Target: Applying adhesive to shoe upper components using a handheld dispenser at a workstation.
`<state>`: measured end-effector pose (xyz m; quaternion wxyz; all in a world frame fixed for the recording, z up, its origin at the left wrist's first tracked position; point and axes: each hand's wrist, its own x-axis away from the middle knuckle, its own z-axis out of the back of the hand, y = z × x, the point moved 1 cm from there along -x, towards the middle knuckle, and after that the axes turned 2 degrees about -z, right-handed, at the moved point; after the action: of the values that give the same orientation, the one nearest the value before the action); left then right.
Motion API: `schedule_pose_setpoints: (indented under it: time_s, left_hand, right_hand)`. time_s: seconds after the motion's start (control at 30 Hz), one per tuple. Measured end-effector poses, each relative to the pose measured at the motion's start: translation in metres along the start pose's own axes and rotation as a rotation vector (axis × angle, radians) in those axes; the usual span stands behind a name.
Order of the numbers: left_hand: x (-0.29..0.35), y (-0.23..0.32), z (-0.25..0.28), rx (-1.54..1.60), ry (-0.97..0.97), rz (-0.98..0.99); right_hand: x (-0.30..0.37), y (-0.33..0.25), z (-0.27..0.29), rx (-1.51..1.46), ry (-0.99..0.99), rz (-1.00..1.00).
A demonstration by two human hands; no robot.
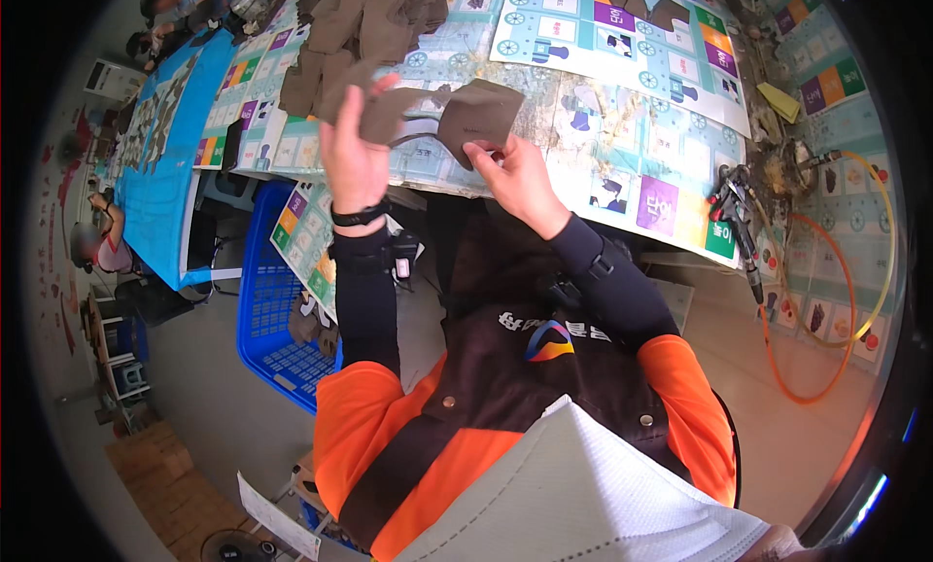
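Note:
Above the near edge of the table, a dark brown cut piece of sheet material (478,121), perhaps fabric or leather, spans between my two hands. It has broad ends and a narrow, lighter strip in the middle. My right hand (523,181) pinches the lower edge of its right end between thumb and fingers. At the other end is my left hand (358,158), upright, with the brown material between its thumb and fingers. That end is slightly blurred, and some of the left fingers are hidden behind it.
Brown cut pieces (374,27) lie heaped on the patterned table covering (622,154). A blue basket (255,314) stands at lower left. A spray-gun-like tool (736,212) hangs at the right edge, near an orange hose (777,368). People work by a blue table (165,212).

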<state>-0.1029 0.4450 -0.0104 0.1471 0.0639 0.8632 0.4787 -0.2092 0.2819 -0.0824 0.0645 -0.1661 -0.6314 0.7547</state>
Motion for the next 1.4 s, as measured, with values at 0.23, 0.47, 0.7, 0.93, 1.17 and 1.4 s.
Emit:
schedule_pose_setpoints:
  time_s: [0.23,0.47,0.7,0.93,1.17,1.4]
  left_hand:
    - [-0.085,0.035,0.075,-0.392,0.17,-0.181]
    - [0.039,-0.065,0.022,-0.225,-0.45,0.83]
    - [0.025,-0.098,-0.064,-0.029,-0.386,0.57]
    - [-0.022,-0.15,-0.117,-0.268,-0.558,0.452]
    - [-0.059,-0.19,-0.122,-0.57,-0.583,0.471]
    - [-0.069,-0.212,-0.115,-1.174,-0.618,0.046]
  right_hand:
    - [0.031,-0.016,0.042,-0.371,-0.012,-0.14]
    - [0.063,-0.029,0.087,-0.543,-0.045,-0.072]
    - [0.074,-0.007,0.122,-0.3,0.134,-0.282]
    - [0.023,0.018,0.203,-0.084,0.348,-0.216]
    - [-0.014,0.042,0.24,0.18,0.143,-0.47]
    - [-0.023,0.062,0.245,0.395,0.239,-0.435]
